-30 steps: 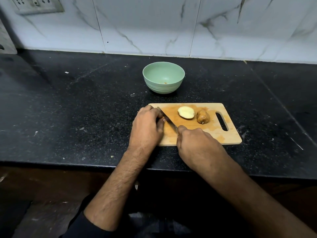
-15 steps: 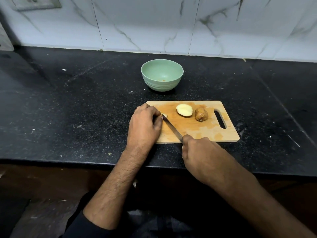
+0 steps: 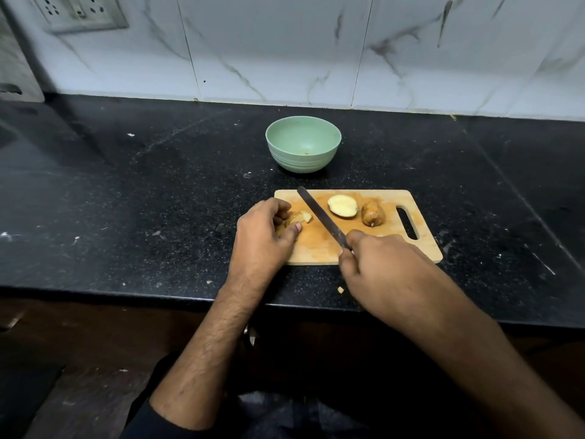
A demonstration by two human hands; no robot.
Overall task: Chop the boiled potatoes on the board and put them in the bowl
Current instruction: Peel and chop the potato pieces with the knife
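Observation:
A wooden chopping board (image 3: 319, 251) lies on the black counter. At its left end my left hand (image 3: 262, 236) curls its fingers round a cut potato piece (image 3: 299, 218). My right hand (image 3: 376, 267) grips the handle of a knife (image 3: 319, 215), whose dark blade slants up and left just right of that piece. A potato half (image 3: 342, 205), cut face up, and a brown unpeeled piece (image 3: 373, 214) sit on the board's far right part. The green bowl (image 3: 281, 152) stands behind the board and looks nearly empty.
The black counter (image 3: 158, 201) runs left and right, with small scraps on it and a crumb (image 3: 340, 289) near the front edge. A white marble wall with a socket plate (image 3: 82, 11) rises behind. The board's handle slot (image 3: 407, 223) is at its right end.
The knife blade has moved right, away from my left hand, and now points up and left. The cut potato piece under my left hand has come into sight.

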